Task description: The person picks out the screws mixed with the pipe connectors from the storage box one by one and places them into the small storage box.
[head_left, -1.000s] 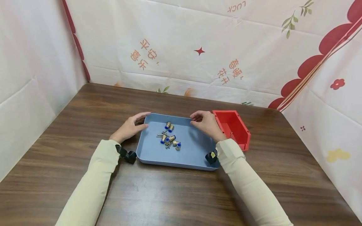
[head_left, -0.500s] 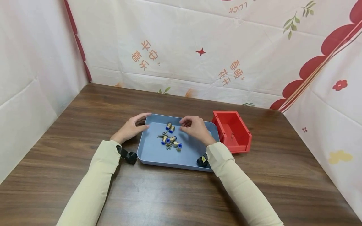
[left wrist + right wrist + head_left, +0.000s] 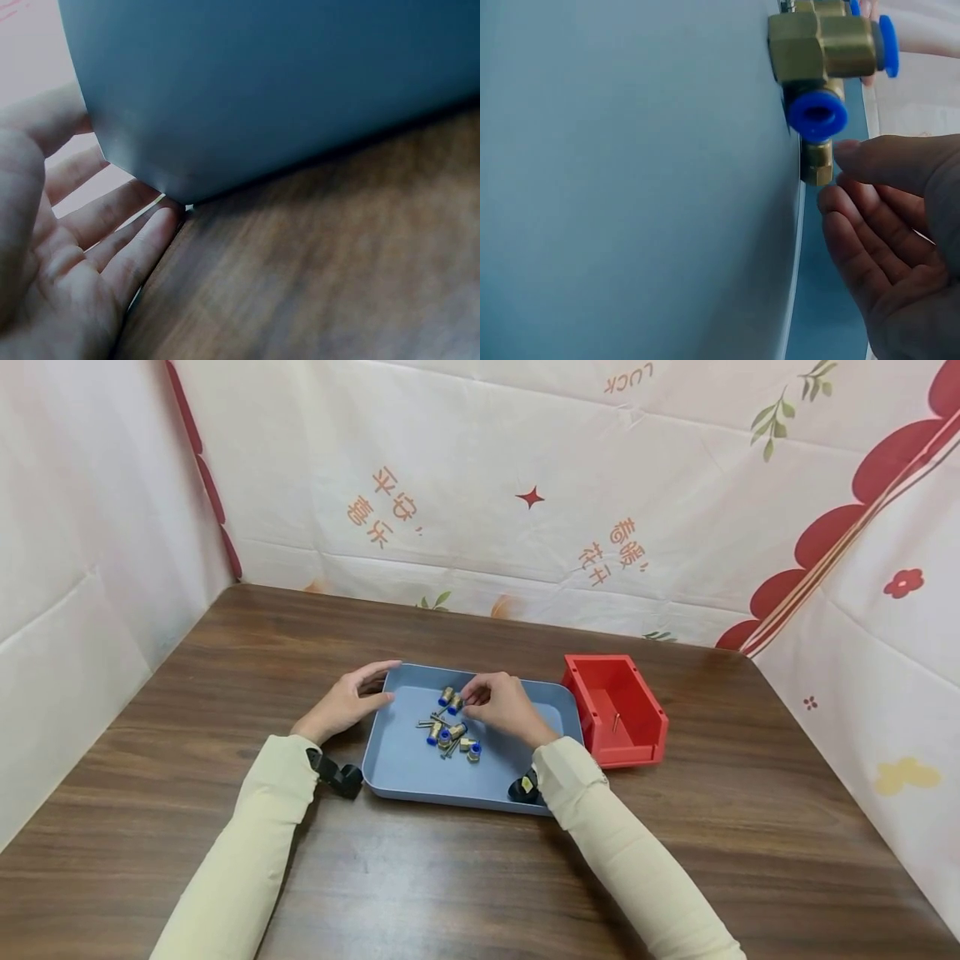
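Note:
A blue-grey tray holds several brass push-in fittings with blue collars, mixed with several small screws. At the tray's left edge is my left hand, thumb by the rim. In the left wrist view its straight fingers touch the tray's outer wall. My right hand is over the tray, fingertips right at the far fittings. The right wrist view shows its thumb beside a brass fitting, with the fingers loosely bent and a gap between them and the thumb.
A red storage bin stands right of the tray, close to its edge, with one screw inside. The brown wooden table is bordered by printed white curtains. Each wrist wears a small black camera.
My right hand has moved left from near the bin to the fittings, its fingers lowering towards them. The left hand has stayed at the tray's left edge.

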Demonstrator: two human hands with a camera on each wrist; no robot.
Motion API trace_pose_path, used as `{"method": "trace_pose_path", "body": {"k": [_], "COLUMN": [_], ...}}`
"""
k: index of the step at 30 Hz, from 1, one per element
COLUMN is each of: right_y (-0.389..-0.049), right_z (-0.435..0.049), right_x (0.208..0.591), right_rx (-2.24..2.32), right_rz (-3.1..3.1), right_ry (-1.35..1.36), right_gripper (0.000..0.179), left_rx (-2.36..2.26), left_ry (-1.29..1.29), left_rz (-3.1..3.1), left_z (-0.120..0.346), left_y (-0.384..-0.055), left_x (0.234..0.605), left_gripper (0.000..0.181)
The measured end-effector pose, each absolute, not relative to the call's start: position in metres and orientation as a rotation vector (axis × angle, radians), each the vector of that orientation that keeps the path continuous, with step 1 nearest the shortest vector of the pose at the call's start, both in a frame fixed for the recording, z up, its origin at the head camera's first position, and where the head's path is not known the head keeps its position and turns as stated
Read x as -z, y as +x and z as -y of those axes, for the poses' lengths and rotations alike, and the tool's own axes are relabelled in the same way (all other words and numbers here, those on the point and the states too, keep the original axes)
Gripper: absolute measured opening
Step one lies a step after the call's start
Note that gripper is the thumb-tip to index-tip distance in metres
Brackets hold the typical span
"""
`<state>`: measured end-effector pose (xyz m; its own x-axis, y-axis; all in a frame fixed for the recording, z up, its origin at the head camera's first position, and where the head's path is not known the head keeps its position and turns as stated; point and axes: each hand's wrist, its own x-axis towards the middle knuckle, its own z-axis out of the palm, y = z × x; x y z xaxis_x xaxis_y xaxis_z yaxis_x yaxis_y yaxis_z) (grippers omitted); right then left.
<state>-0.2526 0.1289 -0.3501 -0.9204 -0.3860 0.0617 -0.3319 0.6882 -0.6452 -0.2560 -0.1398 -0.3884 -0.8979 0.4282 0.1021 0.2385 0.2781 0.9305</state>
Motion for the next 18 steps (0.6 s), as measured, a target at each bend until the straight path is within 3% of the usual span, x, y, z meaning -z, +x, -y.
{"method": "trace_pose_path", "body": {"k": [18], "right_y": [-0.2535], "right_z": [-0.1201], "right_x": [0.3500], "right_rx": [0.900], "right_rz": [-2.719], "right_ry": [-0.659], "right_gripper": [0.028], "left_rx": [-1.686], "left_ry": [0.627], "left_rz": [-2.362], "left_z": [0.1395], "left_y": [-0.2549], "left_x": [0.3873], "left_gripper": [0.055]}}
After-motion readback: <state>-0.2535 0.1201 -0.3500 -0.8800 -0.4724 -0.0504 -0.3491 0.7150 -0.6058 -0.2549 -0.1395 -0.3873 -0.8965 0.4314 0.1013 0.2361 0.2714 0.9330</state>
